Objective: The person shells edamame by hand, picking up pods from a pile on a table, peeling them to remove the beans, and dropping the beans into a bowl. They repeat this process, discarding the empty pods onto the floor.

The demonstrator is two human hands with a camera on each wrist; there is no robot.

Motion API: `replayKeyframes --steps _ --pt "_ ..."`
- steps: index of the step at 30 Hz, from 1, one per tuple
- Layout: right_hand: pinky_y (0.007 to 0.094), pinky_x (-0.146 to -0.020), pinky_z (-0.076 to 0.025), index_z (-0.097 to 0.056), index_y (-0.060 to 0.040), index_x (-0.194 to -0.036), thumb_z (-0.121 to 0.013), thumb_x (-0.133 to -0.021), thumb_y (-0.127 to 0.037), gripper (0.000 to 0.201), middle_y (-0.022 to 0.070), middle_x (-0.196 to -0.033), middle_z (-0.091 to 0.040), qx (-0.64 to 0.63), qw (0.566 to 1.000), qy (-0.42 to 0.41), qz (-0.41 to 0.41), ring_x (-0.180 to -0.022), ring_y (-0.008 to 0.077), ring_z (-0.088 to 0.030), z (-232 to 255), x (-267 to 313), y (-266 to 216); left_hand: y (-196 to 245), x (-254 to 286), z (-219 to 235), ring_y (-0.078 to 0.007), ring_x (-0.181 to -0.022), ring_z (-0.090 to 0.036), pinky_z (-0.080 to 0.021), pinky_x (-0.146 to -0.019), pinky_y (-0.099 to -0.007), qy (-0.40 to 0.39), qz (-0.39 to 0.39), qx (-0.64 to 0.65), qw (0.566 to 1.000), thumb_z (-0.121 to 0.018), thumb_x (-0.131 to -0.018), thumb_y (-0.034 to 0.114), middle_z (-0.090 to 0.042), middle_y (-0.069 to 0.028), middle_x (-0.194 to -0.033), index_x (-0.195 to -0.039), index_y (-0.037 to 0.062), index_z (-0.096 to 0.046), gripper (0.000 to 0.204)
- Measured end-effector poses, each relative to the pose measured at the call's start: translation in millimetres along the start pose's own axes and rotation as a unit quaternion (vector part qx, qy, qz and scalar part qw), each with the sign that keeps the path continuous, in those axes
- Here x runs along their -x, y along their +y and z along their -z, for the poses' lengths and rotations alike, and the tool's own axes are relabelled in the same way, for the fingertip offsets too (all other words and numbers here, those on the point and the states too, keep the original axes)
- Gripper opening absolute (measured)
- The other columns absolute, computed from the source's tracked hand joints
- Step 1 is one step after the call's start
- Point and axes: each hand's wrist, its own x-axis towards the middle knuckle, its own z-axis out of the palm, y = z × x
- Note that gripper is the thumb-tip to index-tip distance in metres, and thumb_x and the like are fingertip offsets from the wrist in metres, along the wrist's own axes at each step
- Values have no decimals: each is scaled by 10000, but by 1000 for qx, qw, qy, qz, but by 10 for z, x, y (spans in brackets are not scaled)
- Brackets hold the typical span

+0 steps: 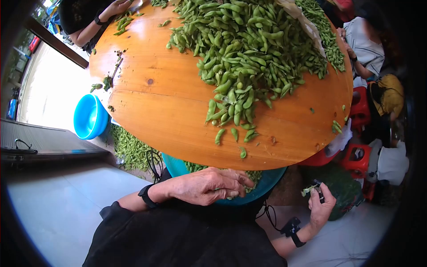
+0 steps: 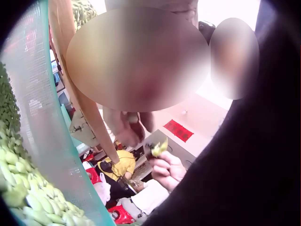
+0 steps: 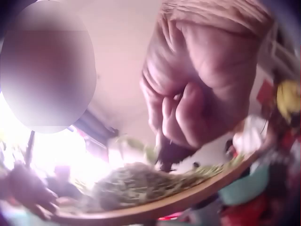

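My right hand (image 1: 321,205), held out to the right of the table, pinches a split soybean pod (image 1: 307,191) at its fingertips. Something black covers a fingertip of that hand, and a black band circles one finger. In the left wrist view the same pod (image 2: 160,148) shows pale green. My left hand (image 1: 212,186) hovers over a teal basin (image 1: 178,165) at the table's near edge, its fingers loosely bent. Shelled green soybeans (image 2: 35,200) lie in the basin. A large heap of green pods (image 1: 249,49) covers the far part of the wooden table (image 1: 164,115).
Several stray pods lie near the heap's front. A blue basin (image 1: 91,116) stands left of the table, beside pods (image 1: 129,149) spread on the floor. At right are red stools (image 1: 356,160) and a dark green bag (image 1: 344,189). Other people sit around the table's far side.
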Motion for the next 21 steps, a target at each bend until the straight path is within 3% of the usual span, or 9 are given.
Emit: replayKeyframes --steps 2,6,8,9,11,13,15,17,21 --pt "214 -480 -340 -666 77 -1088 -659 -870 27 223 -5 -705 -556 226 969 72 -73 -565 34 -432 152 18 119 34 75 -5 -371 -1221 -549 -475 -963 -422 38 21 -35 998 -557 -905 -17 -616 -184 -1246 -1078 -28 -637 191" --pt "227 -510 -372 -670 71 -1056 -674 -860 21 203 -28 -690 -539 228 969 22 -94 -573 41 -439 49 70 175 108 312 36 -358 -964 -639 -525 -796 -419 90 89 -150 980 -622 -869 -18 -661 -165 -1000 -1030 -16 -650 163" --pt "246 -528 -410 -676 63 -1014 -697 -837 -1 189 35 -669 -580 236 968 -37 -80 -588 56 -489 -55 51 217 -108 429 5 -356 -742 -656 -532 -649 -438 124 113 -259 951 -626 -841 20 -647 -151 -781 -904 -3 -651 71" --pt "254 -539 -426 -678 60 -1004 -704 -829 -8 190 66 -669 -602 246 965 -65 -68 -595 66 -509 -189 34 168 -157 444 -23 -356 -742 -656 -532 -649 -438 124 115 -261 951 -626 -841 20 -647 -151 -781 -904 -3 -651 71" --pt "271 -597 -474 -692 49 -1003 -710 -817 -8 195 137 -721 -668 260 959 -109 -41 -612 117 -583 -393 8 107 -239 424 -93 -348 -752 -665 -531 -620 -443 69 214 -429 875 -617 -798 63 -636 -163 -764 -816 10 -639 60" --pt "227 -474 -372 -695 39 -1012 -674 -847 10 169 -3 -624 -556 231 961 -147 36 -523 35 -472 -567 8 90 -504 457 -190 -343 -778 -677 -548 -619 -452 70 201 -444 870 -617 -747 79 -646 -174 -809 -789 20 -644 77" --pt "233 -483 -379 -700 40 -1019 -678 -836 10 187 13 -628 -569 217 963 -156 39 -528 41 -480 -643 10 45 -643 461 -267 -348 -851 -656 -535 -696 -457 19 252 -496 831 -695 -826 223 -614 -157 -872 -860 46 -683 180" --pt "271 -633 -505 -698 49 -1013 -709 -814 1 204 160 -814 -708 225 957 -184 -4 -682 147 -663 -637 14 6 -638 447 -296 -354 -909 -647 -534 -713 -472 14 255 -497 829 -696 -824 259 -614 -160 -917 -861 46 -681 217" --pt "283 -627 -500 -690 42 -991 -696 -792 26 200 141 -799 -692 227 954 -196 22 -679 187 -664 -618 46 40 -601 416 -323 -351 -912 -646 -541 -702 -465 2 259 -504 824 -645 -856 187 -613 -158 -930 -903 37 -671 159"
